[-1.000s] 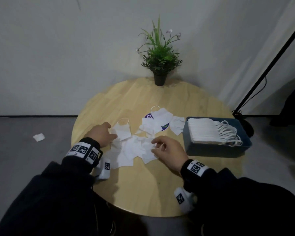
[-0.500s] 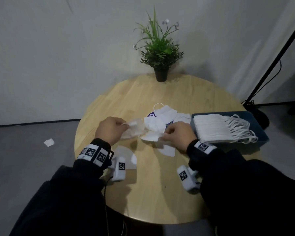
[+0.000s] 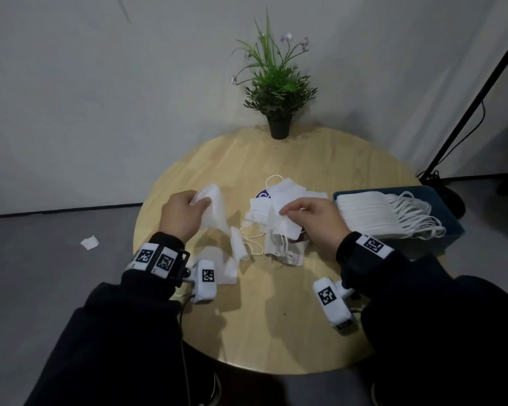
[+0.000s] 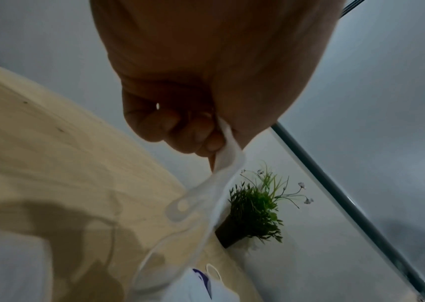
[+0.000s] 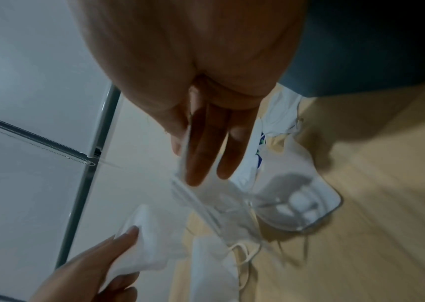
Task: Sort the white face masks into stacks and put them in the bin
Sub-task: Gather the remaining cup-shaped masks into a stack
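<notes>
Left hand (image 3: 182, 215): pinches one mask (image 3: 214, 209) aloft, separating it.
Right hand (image 3: 311, 221): pinches gathered masks (image 3: 282, 230), stacking for bin (image 3: 449, 218).

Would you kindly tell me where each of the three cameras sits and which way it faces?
Head: worn on the head, looking forward and down at the table, bin and plant; both hands and dark sleeves show.
Left wrist: under the left hand, looking along it past a pinched mask to the plant.
Right wrist: under the right hand, looking along its fingers at its masks; the left hand's fingers show too.
Shared: head and left wrist both show the plant.
</notes>
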The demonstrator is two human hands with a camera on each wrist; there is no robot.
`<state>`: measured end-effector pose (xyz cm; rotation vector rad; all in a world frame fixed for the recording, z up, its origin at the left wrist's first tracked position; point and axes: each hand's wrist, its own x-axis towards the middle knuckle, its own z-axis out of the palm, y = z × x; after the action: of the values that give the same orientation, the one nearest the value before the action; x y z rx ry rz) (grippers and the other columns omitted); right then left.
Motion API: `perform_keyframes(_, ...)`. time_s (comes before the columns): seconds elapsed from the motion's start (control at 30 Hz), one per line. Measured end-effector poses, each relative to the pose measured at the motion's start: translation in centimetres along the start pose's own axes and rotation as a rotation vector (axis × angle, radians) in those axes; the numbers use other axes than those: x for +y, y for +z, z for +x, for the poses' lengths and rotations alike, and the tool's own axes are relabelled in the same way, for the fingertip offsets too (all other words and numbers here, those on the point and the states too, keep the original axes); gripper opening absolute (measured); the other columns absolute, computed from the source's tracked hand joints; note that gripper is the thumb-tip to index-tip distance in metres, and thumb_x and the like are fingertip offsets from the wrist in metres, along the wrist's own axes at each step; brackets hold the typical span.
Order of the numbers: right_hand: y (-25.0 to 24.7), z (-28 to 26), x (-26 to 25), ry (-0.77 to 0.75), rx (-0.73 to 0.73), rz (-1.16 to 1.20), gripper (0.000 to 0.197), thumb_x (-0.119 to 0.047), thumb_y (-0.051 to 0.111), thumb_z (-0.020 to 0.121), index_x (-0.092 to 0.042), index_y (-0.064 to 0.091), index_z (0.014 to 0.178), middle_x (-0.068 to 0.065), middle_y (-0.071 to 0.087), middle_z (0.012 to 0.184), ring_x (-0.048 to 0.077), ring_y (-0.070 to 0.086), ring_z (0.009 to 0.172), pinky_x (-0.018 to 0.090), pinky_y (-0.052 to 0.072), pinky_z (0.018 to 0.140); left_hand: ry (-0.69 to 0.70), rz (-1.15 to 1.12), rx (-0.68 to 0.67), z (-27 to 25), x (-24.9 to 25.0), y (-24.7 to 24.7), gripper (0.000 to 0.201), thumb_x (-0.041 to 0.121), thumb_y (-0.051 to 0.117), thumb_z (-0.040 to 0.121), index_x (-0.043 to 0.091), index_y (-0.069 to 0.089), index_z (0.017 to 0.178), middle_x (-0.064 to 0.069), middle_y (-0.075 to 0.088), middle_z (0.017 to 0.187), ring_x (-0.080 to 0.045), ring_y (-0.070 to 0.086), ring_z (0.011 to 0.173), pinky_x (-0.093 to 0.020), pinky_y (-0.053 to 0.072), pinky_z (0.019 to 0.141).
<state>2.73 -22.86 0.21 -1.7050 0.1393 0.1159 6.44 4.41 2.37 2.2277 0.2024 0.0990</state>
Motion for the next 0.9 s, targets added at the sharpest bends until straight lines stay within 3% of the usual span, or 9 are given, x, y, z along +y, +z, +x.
perform_keyframes(0.1, -0.4, -1.0, -0.6, 0.073, -0.136, 0.024, 0.037, 0.006, 0.052, 0.095, -0.012, 0.077, 0.116, 0.002, 0.068, 0.095, 0.017, 0.067, 0.088, 0.037, 0.065, 0.079, -0.004, -0.041, -0.034, -0.6, 0.3, -0.4, 0.02, 0.024, 0.059, 0.097, 0.01, 0.07, 0.086, -0.018, 0.067, 0.086, -0.026, 0.057, 0.078, -0.035, 0.043, 0.07)
perform_keyframes(0.2, -0.9, -1.8, -0.6, -0.089, -0.222, -0.213, 0.053, 0.011, 0.057, 0.088, -0.015, 0.067, 0.133, -0.003, 0.072, 0.116, 0.006, 0.07, 0.1, 0.029, 0.058, 0.097, 0.006, -0.15, -0.109, -2.1, 1.0, -0.1, 0.017, 0.019, 0.058, 0.096, 0.012, 0.073, 0.092, -0.021, 0.07, 0.098, -0.027, 0.062, 0.082, -0.042, 0.052, 0.075)
perform_keyframes(0.33, -1.1, -2.8, -0.6, -0.291, -0.006, -0.487, 0.009, -0.017, 0.076, 0.089, -0.023, 0.077, 0.083, -0.007, 0.075, 0.085, 0.001, 0.068, 0.073, 0.022, 0.051, 0.074, -0.023, -0.334, -0.203, -4.0, 2.4, 0.8, 0.017, 0.003, 0.071, 0.093, 0.013, 0.076, 0.105, -0.008, 0.075, 0.088, -0.021, 0.072, 0.079, -0.036, 0.058, 0.067)
perform_keyframes(0.4, -0.9, -3.1, -0.3, -0.353, 0.054, -0.581, 0.018, -0.032, 0.08, 0.087, -0.023, 0.074, 0.073, -0.007, 0.064, 0.09, 0.004, 0.059, 0.077, 0.021, 0.042, 0.071, -0.022, -0.37, -0.163, -3.9, 2.8, 1.1, 0.014, 0.004, 0.078, 0.087, 0.01, 0.077, 0.099, -0.007, 0.074, 0.082, -0.018, 0.071, 0.074, -0.031, 0.055, 0.065)
perform_keyframes(0.47, -0.8, -3.2, -0.4, -0.35, 0.081, -0.607, 0.021, -0.033, 0.081, 0.085, -0.023, 0.071, 0.07, -0.004, 0.054, 0.095, 0.008, 0.052, 0.083, 0.024, 0.036, 0.072, -0.006, -0.395, -0.107, -3.3, 2.9, 1.0, 0.005, 0.006, 0.079, 0.087, 0.009, 0.078, 0.091, -0.004, 0.075, 0.084, -0.017, 0.069, 0.075, -0.031, 0.054, 0.068)
perform_keyframes(0.57, -1.1, -3.4, -0.4, -0.233, 0.062, -0.566, 0.041, -0.031, 0.079, 0.086, -0.022, 0.053, 0.055, -0.01, 0.05, 0.065, 0.004, 0.046, 0.061, 0.026, 0.032, 0.062, -0.006, -0.454, -0.13, -2.8, 3.2, 0.8, 0.014, 0.005, 0.07, 0.094, 0.014, 0.081, 0.093, -0.003, 0.078, 0.098, -0.02, 0.069, 0.088, -0.042, 0.06, 0.078)
perform_keyframes(0.67, -1.4, -3.5, 0.0, -0.136, 0.043, -0.449, 0.047, -0.031, 0.082, 0.084, 0.001, 0.055, 0.062, -0.003, 0.04, 0.054, 0.008, 0.034, 0.051, 0.023, 0.028, 0.049, 0.059, -0.472, -0.254, -3.2, 3.8, 0.7, 0.023, 0.002, 0.069, 0.094, 0.018, 0.08, 0.106, -0.003, 0.078, 0.102, -0.018, 0.071, 0.088, -0.038, 0.062, 0.075)
perform_keyframes(0.77, -1.5, -3.5, 0.2, -0.102, 0.032, -0.409, 0.041, -0.032, 0.086, 0.081, 0.0, 0.065, 0.065, -0.002, 0.046, 0.055, 0.008, 0.037, 0.053, 0.026, 0.03, 0.052, 0.132, -0.51, -0.389, -4.2, 4.7, 0.7, 0.023, -0.004, 0.077, 0.084, 0.012, 0.077, 0.1, -0.003, 0.076, 0.082, -0.014, 0.069, 0.072, -0.023, 0.055, 0.063)
perform_keyframes(0.9, -1.3, -3.9, 0.1, -0.03, -0.097, -0.133, 0.039, -0.026, 0.083, 0.087, 0.006, 0.068, 0.071, 0.004, 0.05, 0.061, 0.012, 0.043, 0.059, 0.027, 0.033, 0.057, 0.24, -0.421, -0.572, -5.6, 5.5, 1.8, 0.02, -0.007, 0.082, 0.077, 0.008, 0.077, 0.089, -0.005, 0.076, 0.083, -0.014, 0.07, 0.075, -0.024, 0.056, 0.07)
